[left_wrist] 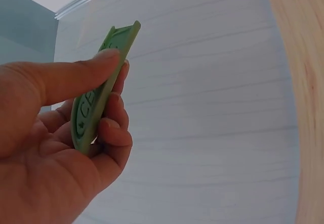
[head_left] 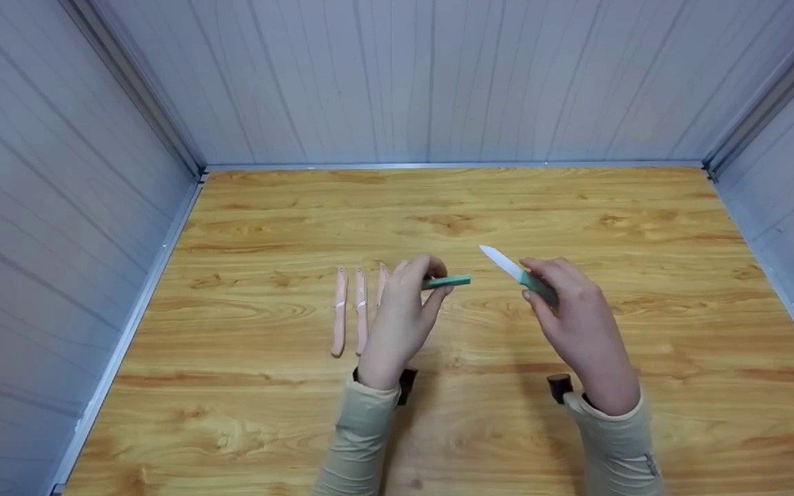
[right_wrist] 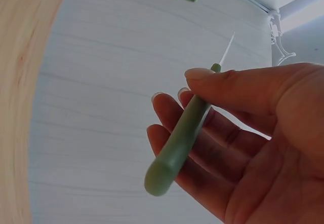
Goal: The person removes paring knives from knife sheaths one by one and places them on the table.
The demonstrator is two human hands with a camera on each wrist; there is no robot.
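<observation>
My left hand pinches a green knife sheath between thumb and fingers. Raised lettering shows on the sheath's face in the left wrist view, and its end points toward the right hand. In my right hand is a small knife with a green handle, gripped by thumb and fingers. The bare white blade points up and left, its tip apart from the sheath. Left of and partly behind the left hand lie pink sheathed knives, one leftmost, another beside it, and a third mostly hidden.
The wooden tabletop is bounded by a pale back wall, a left wall and a right wall. Dark wrist-camera mounts show at both cuffs, one of them a black block beside the right wrist.
</observation>
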